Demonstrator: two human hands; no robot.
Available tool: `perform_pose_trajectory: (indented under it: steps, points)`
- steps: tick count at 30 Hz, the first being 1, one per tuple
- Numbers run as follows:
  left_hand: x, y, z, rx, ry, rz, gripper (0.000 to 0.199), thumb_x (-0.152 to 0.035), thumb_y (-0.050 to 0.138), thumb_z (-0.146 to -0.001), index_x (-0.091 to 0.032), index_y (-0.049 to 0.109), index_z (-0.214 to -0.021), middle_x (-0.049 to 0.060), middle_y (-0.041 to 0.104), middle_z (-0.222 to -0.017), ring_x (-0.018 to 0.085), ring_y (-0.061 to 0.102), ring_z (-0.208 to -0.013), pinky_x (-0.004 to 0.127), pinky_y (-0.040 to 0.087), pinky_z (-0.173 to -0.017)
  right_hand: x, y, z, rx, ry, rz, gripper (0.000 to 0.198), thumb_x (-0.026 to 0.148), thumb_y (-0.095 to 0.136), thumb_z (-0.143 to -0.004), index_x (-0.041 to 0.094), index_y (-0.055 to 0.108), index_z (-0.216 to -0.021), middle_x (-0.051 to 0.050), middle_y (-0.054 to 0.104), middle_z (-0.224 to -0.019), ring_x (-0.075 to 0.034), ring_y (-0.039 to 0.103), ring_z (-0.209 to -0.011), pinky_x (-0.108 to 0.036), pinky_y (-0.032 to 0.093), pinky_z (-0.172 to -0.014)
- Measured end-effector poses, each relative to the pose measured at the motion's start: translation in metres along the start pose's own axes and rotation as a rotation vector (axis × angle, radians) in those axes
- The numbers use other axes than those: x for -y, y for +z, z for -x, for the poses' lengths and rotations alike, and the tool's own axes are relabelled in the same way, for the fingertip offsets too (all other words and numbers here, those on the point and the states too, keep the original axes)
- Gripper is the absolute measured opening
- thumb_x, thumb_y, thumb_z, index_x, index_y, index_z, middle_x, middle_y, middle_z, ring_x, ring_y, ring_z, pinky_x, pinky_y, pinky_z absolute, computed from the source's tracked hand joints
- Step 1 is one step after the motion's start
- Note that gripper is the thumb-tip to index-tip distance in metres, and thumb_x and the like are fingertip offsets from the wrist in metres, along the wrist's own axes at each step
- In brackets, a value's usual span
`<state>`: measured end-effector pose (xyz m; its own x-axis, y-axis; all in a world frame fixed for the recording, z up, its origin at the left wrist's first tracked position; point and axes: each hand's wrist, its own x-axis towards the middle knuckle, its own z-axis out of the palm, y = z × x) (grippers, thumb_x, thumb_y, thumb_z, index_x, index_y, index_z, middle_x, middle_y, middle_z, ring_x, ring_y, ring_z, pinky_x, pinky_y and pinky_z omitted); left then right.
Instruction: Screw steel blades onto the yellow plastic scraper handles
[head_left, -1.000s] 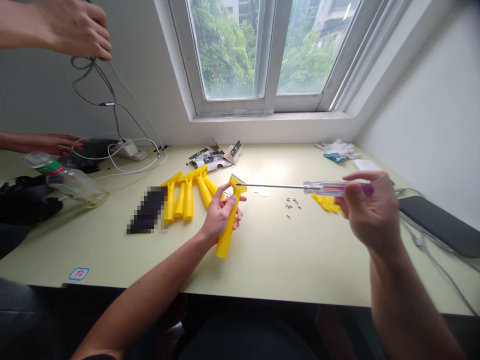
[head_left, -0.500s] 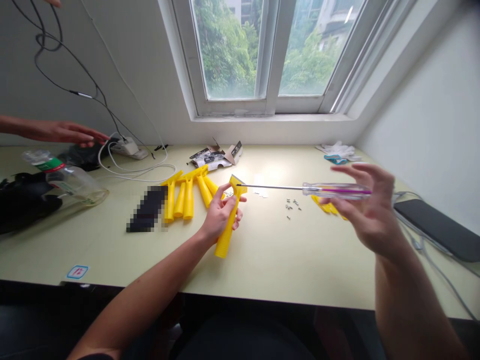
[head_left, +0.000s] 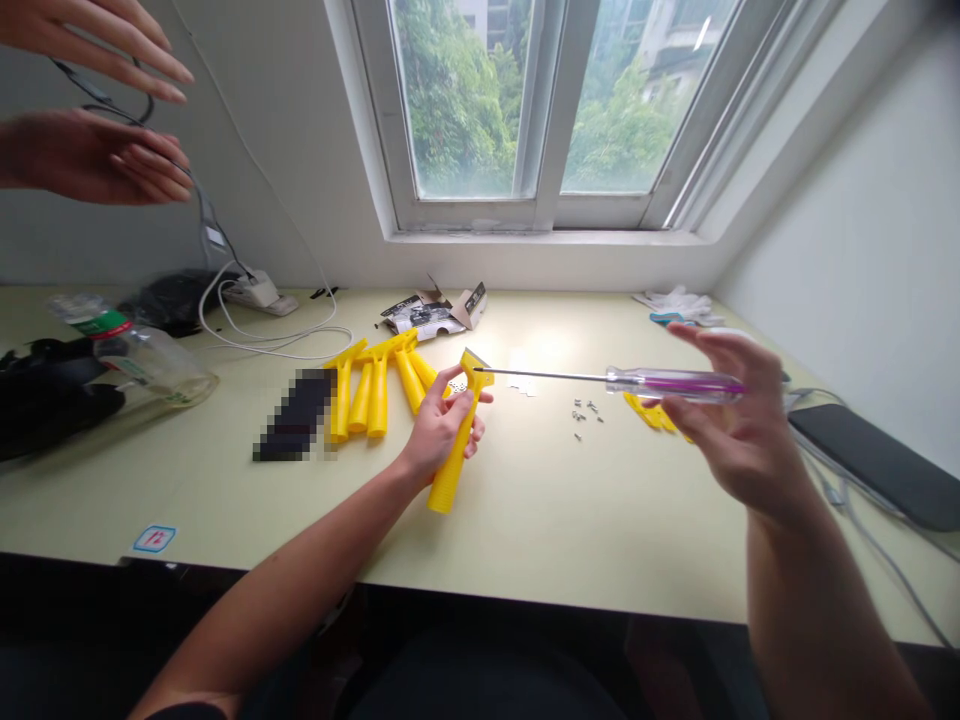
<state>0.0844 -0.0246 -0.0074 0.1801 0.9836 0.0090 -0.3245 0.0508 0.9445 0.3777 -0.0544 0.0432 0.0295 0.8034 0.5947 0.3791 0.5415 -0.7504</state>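
Left hand (head_left: 439,435) grasping one yellow scraper (head_left: 451,470) by its neck, one screwdriver (head_left: 637,384) reaching across from the right hand (head_left: 750,440).
Over the worktop (head_left: 555,540), left to right: five yellow handles (head_left: 377,395) lie grouped near the left hand; the held scraper's head stands just above the curled fingers, its handle sticking out below them, and the screwdriver's tip meets that head; small screws (head_left: 578,416), too tiny to count surely, lie beyond the shaft's near side; the right hand loosely holds the screwdriver's handle, fingers spread; at least three yellow pieces (head_left: 651,412) lie behind, partly hidden.
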Motion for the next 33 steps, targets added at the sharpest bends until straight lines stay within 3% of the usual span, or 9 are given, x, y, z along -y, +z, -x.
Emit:
perform_pose_trajectory:
  steps: [4, 6, 10, 18, 22, 25, 27, 30, 33]
  points:
    - [-0.001, 0.002, 0.001, 0.004, -0.029, 0.008, 0.048, -0.039, 0.069, -0.085, -0.029, 0.045, -0.125, 0.005, 0.063, -0.101, 0.008, 0.055, -0.050, 0.018, 0.042, -0.035, 0.003, 0.003, -0.001, -0.119, -0.017, 0.106, 0.020, 0.031, 0.072, -0.082, 0.023, 0.066, -0.100, 0.000, 0.065, -0.073, -0.011, 0.056, -0.048, -0.027, 0.049, -0.047]
    - [-0.002, 0.001, 0.000, -0.011, -0.038, 0.030, 0.051, -0.038, 0.070, -0.084, -0.029, 0.046, -0.127, 0.005, 0.063, -0.101, 0.007, 0.054, -0.050, 0.018, 0.042, -0.035, 0.003, 0.003, -0.004, -0.205, -0.046, 0.010, 0.019, 0.030, 0.073, -0.082, 0.023, 0.067, -0.098, 0.001, 0.062, -0.064, -0.014, 0.059, -0.049, -0.029, 0.052, -0.051]
    - [-0.008, -0.007, -0.005, -0.126, 0.019, 0.100, 0.053, -0.033, 0.070, -0.084, -0.032, 0.046, -0.131, 0.004, 0.062, -0.101, 0.007, 0.054, -0.051, 0.017, 0.042, -0.038, -0.001, -0.002, -0.003, -0.303, 0.012, -0.171, 0.018, 0.027, 0.076, -0.079, 0.021, 0.069, -0.094, -0.003, 0.071, -0.078, -0.017, 0.069, -0.061, -0.031, 0.058, -0.061]
    - [-0.013, -0.015, -0.007, -0.189, 0.059, 0.198, 0.043, -0.029, 0.062, -0.087, -0.034, 0.053, -0.129, 0.004, 0.060, -0.104, 0.008, 0.056, -0.054, 0.020, 0.044, -0.040, -0.023, 0.024, 0.066, 0.248, 0.218, 0.070, 0.014, 0.032, 0.067, -0.086, 0.021, 0.064, -0.095, -0.009, 0.070, -0.112, -0.021, 0.071, -0.097, -0.035, 0.062, -0.084]
    - [-0.012, -0.012, -0.006, -0.185, 0.062, 0.187, 0.042, -0.029, 0.063, -0.086, -0.032, 0.056, -0.127, 0.004, 0.059, -0.103, 0.008, 0.058, -0.057, 0.020, 0.046, -0.041, -0.021, 0.034, 0.077, 0.536, 0.102, 0.348, 0.014, 0.033, 0.060, -0.090, 0.026, 0.063, -0.101, -0.008, 0.067, -0.113, -0.025, 0.066, -0.105, -0.046, 0.057, -0.091]
    - [-0.013, -0.008, -0.005, -0.195, 0.066, 0.148, 0.038, -0.029, 0.065, -0.084, -0.028, 0.059, -0.121, 0.003, 0.055, -0.100, 0.007, 0.056, -0.057, 0.019, 0.047, -0.041, -0.010, 0.044, 0.051, 0.586, -0.009, 0.471, 0.019, 0.036, 0.060, -0.089, 0.027, 0.063, -0.105, -0.009, 0.066, -0.117, -0.029, 0.059, -0.116, -0.053, 0.046, -0.102]
    - [-0.014, -0.006, -0.004, -0.208, 0.074, 0.124, 0.037, -0.030, 0.067, -0.083, -0.027, 0.057, -0.119, 0.002, 0.053, -0.097, 0.006, 0.055, -0.056, 0.018, 0.047, -0.040, -0.004, 0.063, 0.016, 0.548, 0.043, 0.455, 0.022, 0.039, 0.058, -0.090, 0.024, 0.063, -0.106, -0.009, 0.066, -0.117, -0.027, 0.060, -0.113, -0.049, 0.046, -0.101]
    - [-0.013, -0.003, -0.002, -0.229, 0.111, 0.110, 0.043, -0.032, 0.070, -0.082, -0.028, 0.049, -0.118, 0.000, 0.051, -0.097, 0.006, 0.055, -0.055, 0.018, 0.046, -0.039, -0.010, 0.116, -0.054, 0.582, 0.271, 0.393, 0.025, 0.037, 0.055, -0.092, 0.019, 0.064, -0.108, -0.009, 0.070, -0.108, -0.022, 0.066, -0.098, -0.037, 0.050, -0.091]
    - [-0.011, -0.004, -0.003, -0.244, 0.142, 0.120, 0.047, -0.032, 0.073, -0.080, -0.029, 0.041, -0.114, -0.002, 0.050, -0.101, 0.006, 0.056, -0.054, 0.019, 0.046, -0.039, -0.033, 0.177, -0.121, 0.527, 0.380, 0.417, 0.048, 0.043, 0.057, -0.092, 0.011, 0.056, -0.128, -0.015, 0.068, -0.115, -0.026, 0.063, -0.108, -0.042, 0.047, -0.098]
